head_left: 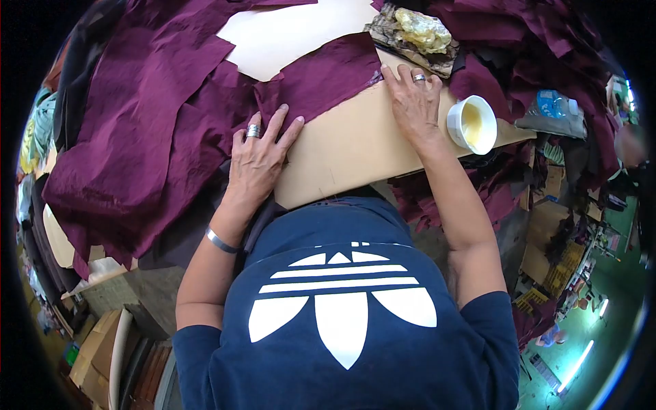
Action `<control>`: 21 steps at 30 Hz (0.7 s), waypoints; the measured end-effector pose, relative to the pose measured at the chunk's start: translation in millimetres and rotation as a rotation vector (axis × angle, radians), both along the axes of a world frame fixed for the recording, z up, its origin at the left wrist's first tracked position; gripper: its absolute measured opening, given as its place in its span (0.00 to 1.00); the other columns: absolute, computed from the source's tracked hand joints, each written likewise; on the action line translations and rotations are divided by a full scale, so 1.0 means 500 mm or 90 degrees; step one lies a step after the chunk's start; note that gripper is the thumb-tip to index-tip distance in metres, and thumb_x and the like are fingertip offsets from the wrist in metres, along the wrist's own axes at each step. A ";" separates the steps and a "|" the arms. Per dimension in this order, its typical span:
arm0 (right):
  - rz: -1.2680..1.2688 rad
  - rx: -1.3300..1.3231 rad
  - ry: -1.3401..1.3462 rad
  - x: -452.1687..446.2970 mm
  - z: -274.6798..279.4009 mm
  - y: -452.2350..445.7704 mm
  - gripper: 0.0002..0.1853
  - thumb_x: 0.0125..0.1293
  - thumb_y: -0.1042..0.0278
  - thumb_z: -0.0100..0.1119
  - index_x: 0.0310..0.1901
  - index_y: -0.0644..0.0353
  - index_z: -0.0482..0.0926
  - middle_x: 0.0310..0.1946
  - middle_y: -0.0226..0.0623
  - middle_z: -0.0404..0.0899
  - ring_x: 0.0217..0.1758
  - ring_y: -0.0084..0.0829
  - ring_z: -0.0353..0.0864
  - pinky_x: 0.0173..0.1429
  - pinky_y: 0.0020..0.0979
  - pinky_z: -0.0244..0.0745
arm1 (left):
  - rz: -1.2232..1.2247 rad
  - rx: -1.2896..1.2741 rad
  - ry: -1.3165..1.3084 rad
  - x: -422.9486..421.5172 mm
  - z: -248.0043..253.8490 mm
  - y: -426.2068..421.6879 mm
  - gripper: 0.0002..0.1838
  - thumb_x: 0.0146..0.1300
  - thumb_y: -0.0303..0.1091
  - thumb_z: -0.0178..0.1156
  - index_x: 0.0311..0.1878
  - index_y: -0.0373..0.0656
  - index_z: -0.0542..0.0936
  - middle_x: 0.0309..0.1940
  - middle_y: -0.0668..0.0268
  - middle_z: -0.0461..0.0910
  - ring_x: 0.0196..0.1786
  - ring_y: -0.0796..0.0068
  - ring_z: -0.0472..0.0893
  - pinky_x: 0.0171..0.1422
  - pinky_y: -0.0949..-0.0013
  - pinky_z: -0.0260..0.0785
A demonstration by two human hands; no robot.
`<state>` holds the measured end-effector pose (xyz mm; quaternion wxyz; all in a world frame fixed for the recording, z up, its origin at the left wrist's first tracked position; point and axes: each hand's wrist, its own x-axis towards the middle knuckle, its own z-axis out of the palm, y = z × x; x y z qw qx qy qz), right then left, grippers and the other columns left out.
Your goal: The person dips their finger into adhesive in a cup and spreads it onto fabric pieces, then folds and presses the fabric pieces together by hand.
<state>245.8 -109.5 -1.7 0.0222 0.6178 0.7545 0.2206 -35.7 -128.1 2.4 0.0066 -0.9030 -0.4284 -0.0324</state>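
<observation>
A large maroon sheet of thin leather or cloth [164, 102] lies in folds over a tan board [348, 147]. My left hand [263, 150] rests palm down at the sheet's lower edge, its fingers spread and partly on the maroon material. Near the narrow right tip of the sheet, my right hand [417, 99] lies on the board with its fingers bent slightly and apart. Its fingertips touch or almost touch that tip; I cannot tell which. Just right of this hand stands a white tub [473, 126] with a pale yellow substance inside.
A crumpled yellowish lump [422, 31] sits on a dark, crusted pad [410, 42] beyond my right hand. More maroon pieces [540, 41] hang at the right, with a clear plastic bag [555, 113] on them. Cardboard boxes [101, 348] stand on the floor at lower left.
</observation>
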 end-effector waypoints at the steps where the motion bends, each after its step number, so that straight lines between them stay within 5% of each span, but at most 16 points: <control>1: 0.022 0.018 -0.008 0.002 -0.004 0.001 0.20 0.58 0.70 0.50 0.55 0.50 0.73 0.40 0.30 0.72 0.44 0.29 0.75 0.52 0.43 0.59 | 0.000 -0.002 -0.006 0.000 0.000 0.000 0.36 0.52 0.25 0.53 0.66 0.64 0.64 0.65 0.67 0.63 0.58 0.52 0.70 0.53 0.56 0.66; 7: 0.034 -0.039 0.039 -0.020 -0.011 -0.011 0.24 0.59 0.70 0.49 0.59 0.54 0.70 0.41 0.30 0.71 0.46 0.28 0.74 0.54 0.44 0.59 | 0.000 -0.007 -0.006 0.000 0.000 0.000 0.36 0.52 0.26 0.54 0.66 0.64 0.65 0.65 0.67 0.63 0.57 0.51 0.71 0.53 0.56 0.66; 14: 0.086 -0.033 0.032 -0.079 0.006 -0.041 0.18 0.58 0.69 0.49 0.52 0.59 0.75 0.38 0.30 0.72 0.46 0.26 0.73 0.55 0.42 0.57 | 0.000 -0.010 -0.015 -0.002 0.000 0.001 0.34 0.53 0.26 0.53 0.66 0.63 0.65 0.65 0.67 0.63 0.57 0.51 0.71 0.53 0.56 0.66; 21: 0.059 -0.037 -0.031 -0.037 -0.001 -0.016 0.25 0.58 0.70 0.49 0.60 0.48 0.69 0.40 0.28 0.72 0.47 0.25 0.72 0.54 0.41 0.57 | -0.009 -0.011 -0.054 -0.005 0.004 0.001 0.31 0.51 0.30 0.57 0.62 0.57 0.69 0.63 0.67 0.65 0.58 0.54 0.70 0.54 0.58 0.66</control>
